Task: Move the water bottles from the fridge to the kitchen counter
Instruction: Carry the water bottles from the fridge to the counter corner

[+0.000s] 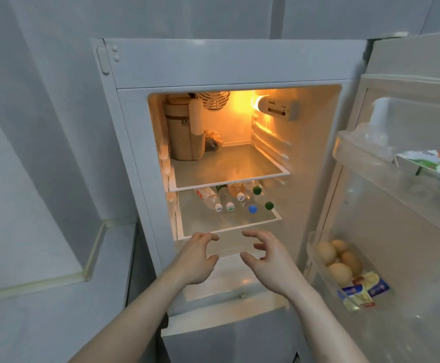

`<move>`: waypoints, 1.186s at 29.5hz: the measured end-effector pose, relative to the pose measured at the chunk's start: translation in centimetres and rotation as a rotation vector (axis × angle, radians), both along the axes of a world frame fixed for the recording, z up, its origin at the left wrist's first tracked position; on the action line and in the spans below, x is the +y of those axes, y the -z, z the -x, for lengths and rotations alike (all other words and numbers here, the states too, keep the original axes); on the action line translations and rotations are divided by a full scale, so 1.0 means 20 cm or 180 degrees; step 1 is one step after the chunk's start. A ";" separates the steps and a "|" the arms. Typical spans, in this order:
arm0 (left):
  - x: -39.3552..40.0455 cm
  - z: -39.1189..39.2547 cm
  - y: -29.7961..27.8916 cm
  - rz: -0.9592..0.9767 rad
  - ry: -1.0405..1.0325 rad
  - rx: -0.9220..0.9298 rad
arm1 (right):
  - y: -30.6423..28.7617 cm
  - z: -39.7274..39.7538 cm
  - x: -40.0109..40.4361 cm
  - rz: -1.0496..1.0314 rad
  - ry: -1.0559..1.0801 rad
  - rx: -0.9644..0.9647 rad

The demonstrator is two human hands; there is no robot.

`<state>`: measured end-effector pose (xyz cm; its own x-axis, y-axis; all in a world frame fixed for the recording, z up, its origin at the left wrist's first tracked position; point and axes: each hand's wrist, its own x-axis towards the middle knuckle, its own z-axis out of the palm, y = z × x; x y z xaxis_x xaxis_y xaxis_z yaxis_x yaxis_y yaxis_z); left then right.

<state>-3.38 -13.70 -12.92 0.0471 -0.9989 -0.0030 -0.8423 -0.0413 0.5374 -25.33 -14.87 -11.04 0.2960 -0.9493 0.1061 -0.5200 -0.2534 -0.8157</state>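
With both hands [196,258] empty, fingers [250,234] spread just below the fridge shelf [229,226], reaching hastily risks rolling the lying water bottles [229,199] off its edge.

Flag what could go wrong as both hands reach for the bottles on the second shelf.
1. The bottles lie on their sides packed together; pulling one could set its neighbours rolling off the second shelf.
2. The left hand and right hand are close together, so they may crowd each other in the low gap under the top shelf.
3. The eggs in the open door sit near the right arm's path.
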 end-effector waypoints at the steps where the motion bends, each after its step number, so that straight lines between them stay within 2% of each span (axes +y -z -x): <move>1: -0.08 0.00 0.03 -0.0070 -0.0029 0.0014 | 0.02 -0.01 -0.05 -0.0041 0.0026 -0.0050; 6: -0.43 0.00 0.13 -0.0311 -0.0299 -0.0001 | 0.12 -0.05 -0.26 -0.0140 0.0159 -0.0173; 9: -0.61 -0.02 0.18 -0.0427 -0.0415 -0.0259 | 0.17 -0.11 -0.39 -0.0186 0.0238 -0.0191; 16: -0.93 -0.11 0.27 -0.0666 -0.0565 -0.0645 | 0.31 -0.34 -0.76 -0.0139 0.0430 0.0242; 21: -1.00 -0.21 0.37 -0.0790 -0.0627 -0.0668 | 0.42 -0.49 -0.94 -0.0024 0.0141 0.0981; 26: -1.05 -0.24 0.42 -0.0760 -0.0633 -0.0786 | 0.45 -0.54 -1.14 -0.0197 0.0154 0.1455; 31: -1.07 -0.25 0.46 -0.0636 -0.0612 -0.0949 | 0.50 -0.60 -1.24 -0.0164 -0.0071 0.1788; 35: -1.08 -0.23 0.47 -0.0579 -0.0541 -0.0992 | 0.50 -0.61 -1.29 -0.0040 -0.0144 0.1792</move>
